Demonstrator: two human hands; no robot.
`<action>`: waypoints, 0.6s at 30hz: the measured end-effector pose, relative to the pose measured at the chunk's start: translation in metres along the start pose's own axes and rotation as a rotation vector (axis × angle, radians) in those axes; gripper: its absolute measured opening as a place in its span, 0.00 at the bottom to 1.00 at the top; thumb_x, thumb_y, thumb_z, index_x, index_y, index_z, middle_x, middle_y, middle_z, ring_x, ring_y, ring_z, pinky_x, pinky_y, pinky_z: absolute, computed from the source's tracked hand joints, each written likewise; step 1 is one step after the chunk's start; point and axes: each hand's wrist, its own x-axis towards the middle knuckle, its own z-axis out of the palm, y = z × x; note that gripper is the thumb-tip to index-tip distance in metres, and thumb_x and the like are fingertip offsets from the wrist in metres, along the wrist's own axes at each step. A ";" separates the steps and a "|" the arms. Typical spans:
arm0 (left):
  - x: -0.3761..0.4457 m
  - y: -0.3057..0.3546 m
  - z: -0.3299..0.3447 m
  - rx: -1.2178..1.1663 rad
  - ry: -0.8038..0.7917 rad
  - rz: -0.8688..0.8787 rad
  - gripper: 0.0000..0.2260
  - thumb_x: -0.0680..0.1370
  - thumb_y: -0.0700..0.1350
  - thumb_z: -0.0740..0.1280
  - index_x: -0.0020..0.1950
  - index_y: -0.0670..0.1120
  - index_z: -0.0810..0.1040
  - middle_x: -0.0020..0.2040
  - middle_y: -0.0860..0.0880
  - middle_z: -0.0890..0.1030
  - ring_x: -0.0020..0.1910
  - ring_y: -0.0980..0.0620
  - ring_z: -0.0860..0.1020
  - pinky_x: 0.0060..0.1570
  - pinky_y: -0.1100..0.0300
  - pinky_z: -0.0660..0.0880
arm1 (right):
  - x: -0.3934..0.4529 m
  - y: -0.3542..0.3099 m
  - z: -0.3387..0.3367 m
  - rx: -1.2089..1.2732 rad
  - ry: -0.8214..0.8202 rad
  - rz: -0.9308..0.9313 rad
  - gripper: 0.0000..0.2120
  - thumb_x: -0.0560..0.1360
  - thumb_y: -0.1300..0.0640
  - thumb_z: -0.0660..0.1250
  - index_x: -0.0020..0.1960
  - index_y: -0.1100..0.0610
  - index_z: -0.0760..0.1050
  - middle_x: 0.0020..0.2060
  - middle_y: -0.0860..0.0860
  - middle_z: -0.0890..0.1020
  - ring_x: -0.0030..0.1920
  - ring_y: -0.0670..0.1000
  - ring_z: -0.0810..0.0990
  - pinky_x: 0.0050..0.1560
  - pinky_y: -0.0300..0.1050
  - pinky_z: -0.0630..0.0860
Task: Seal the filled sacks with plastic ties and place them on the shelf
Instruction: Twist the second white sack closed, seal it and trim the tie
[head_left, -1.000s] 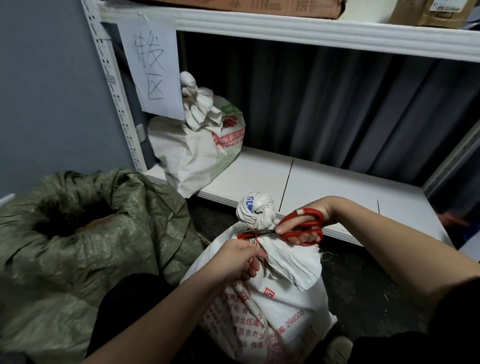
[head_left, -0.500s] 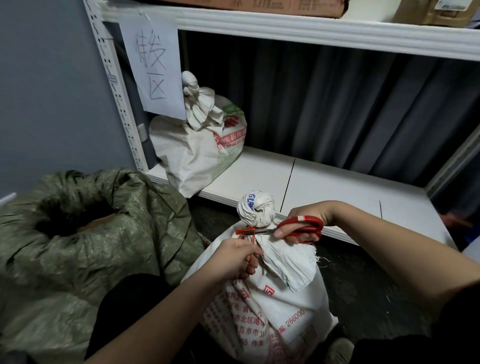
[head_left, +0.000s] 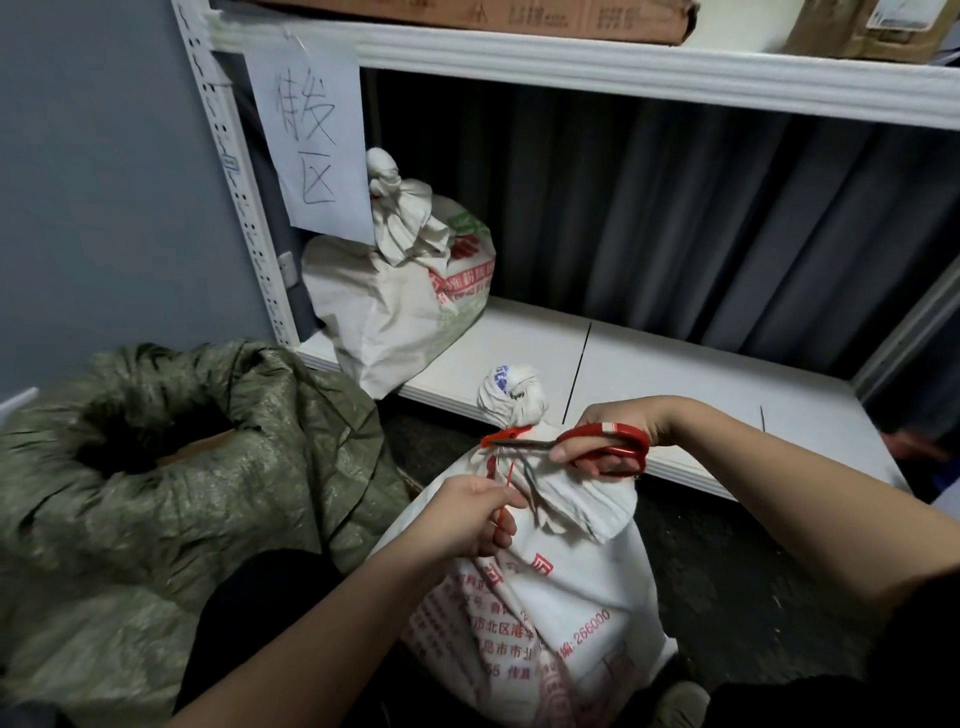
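scissors at the tie on a bunched sack neck

the right hand (head_left: 618, 431) grips red scissors (head_left: 597, 447), blades lying across the red tie (head_left: 506, 434) cinched round the neck of the white sack (head_left: 545, 597), which stands on the floor in front of the shelf (head_left: 649, 364). the left hand (head_left: 470, 519) pinches the tie's loose tail just below the blades. a second tied sack (head_left: 395, 291) sits on the shelf at left; a green sack (head_left: 156, 467) slumps beside it.
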 end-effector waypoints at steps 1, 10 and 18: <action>-0.001 0.000 -0.001 -0.001 0.002 -0.004 0.06 0.78 0.38 0.62 0.42 0.42 0.77 0.30 0.46 0.73 0.20 0.57 0.73 0.24 0.69 0.66 | -0.002 -0.002 -0.001 0.004 0.005 0.006 0.20 0.75 0.46 0.67 0.29 0.56 0.73 0.18 0.48 0.69 0.18 0.46 0.67 0.23 0.37 0.66; 0.006 0.011 0.017 -0.041 -0.016 0.016 0.06 0.77 0.39 0.66 0.41 0.43 0.80 0.27 0.51 0.73 0.21 0.59 0.69 0.20 0.70 0.65 | -0.040 0.013 0.010 0.198 0.225 -0.036 0.15 0.75 0.50 0.67 0.36 0.58 0.72 0.23 0.50 0.72 0.22 0.47 0.70 0.27 0.39 0.68; 0.028 0.041 0.078 -0.033 -0.035 0.114 0.05 0.76 0.38 0.68 0.40 0.44 0.79 0.31 0.49 0.79 0.26 0.61 0.76 0.26 0.69 0.74 | -0.053 0.050 0.071 0.778 0.716 -0.261 0.05 0.74 0.63 0.70 0.41 0.63 0.76 0.29 0.55 0.80 0.26 0.50 0.77 0.27 0.40 0.73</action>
